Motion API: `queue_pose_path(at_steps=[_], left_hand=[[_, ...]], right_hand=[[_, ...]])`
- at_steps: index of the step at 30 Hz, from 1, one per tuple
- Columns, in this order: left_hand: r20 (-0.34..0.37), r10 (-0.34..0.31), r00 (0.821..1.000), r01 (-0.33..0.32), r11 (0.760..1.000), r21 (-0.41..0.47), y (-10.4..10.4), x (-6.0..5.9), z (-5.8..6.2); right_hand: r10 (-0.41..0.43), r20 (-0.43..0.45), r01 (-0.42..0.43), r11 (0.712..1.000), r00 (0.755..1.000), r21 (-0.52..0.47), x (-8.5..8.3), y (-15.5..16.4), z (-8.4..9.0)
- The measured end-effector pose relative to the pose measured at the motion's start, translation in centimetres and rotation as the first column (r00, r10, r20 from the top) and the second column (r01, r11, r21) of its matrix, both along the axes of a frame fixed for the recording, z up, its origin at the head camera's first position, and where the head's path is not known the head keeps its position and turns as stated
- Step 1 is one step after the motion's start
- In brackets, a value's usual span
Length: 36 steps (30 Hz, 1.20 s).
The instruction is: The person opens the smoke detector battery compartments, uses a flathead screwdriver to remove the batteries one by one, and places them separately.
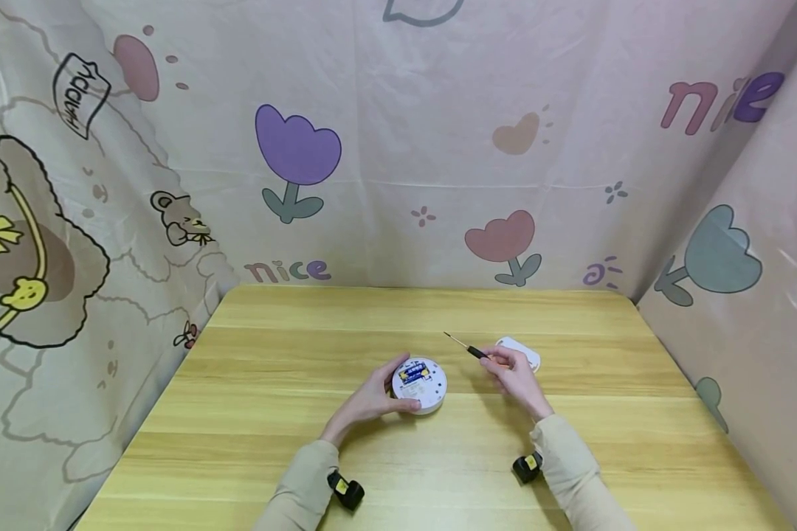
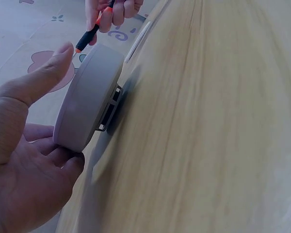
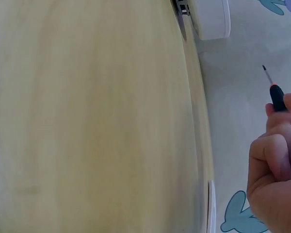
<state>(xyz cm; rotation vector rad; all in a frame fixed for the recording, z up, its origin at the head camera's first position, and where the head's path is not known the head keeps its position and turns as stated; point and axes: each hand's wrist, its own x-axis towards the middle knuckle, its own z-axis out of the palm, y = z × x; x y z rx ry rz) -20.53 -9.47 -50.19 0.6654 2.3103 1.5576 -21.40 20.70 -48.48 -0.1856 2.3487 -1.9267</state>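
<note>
My left hand (image 1: 373,394) grips a round white smoke detector (image 1: 432,391) by its rim, thumb at the near edge and fingers at the far left. Its flat face points up, with a blue and yellow battery (image 1: 414,372) set in it. A dark vented part (image 2: 109,109) projects from its underside in the left wrist view. My right hand (image 1: 514,375) holds a screwdriver (image 1: 477,352) by its black and orange handle. The thin shaft points up and left, apart from the detector. In the right wrist view, curled fingers (image 3: 276,150) hide part of the handle.
A white piece with rounded ends (image 1: 523,352) lies on the wooden table (image 1: 272,332) behind my right hand, partly hidden by it. Black wrist cameras (image 1: 347,493) hang at both sleeves. Printed curtains (image 1: 398,133) stand behind the table and on both sides.
</note>
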Motion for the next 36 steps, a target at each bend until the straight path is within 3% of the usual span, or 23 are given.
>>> queue_pose_path(at_steps=[4, 12, 21, 32, 36], left_hand=[[-0.001, 0.002, 1.0, -0.002, 1.0, -0.001, 0.0, 0.1, 0.0], [-0.033, 0.021, 0.999, -0.022, 0.999, -0.039, 0.2, 0.4, 0.2], [-0.056, 0.031, 0.998, -0.034, 0.997, -0.064, 0.2, 0.5, 0.4], [-0.006, 0.012, 1.0, -0.012, 1.0, 0.016, -0.4, 0.3, 0.2], [0.002, 0.004, 1.0, -0.004, 0.999, 0.037, -0.5, 0.4, 0.3]], right_hand=[[0.017, 0.018, -0.016, 0.999, 1.0, -0.045, -0.1, 0.0, -0.1], [-0.046, -0.064, 0.048, 0.998, 0.997, 0.041, -0.2, 0.0, -0.3], [0.023, -0.089, -0.027, 0.999, 0.996, -0.046, -0.4, 0.3, 0.0], [-0.002, -0.03, -0.002, 0.992, 1.0, -0.129, -0.4, 0.3, 0.6], [-0.002, -0.014, 0.0, 0.995, 1.0, -0.102, -0.4, 0.4, 0.8]])
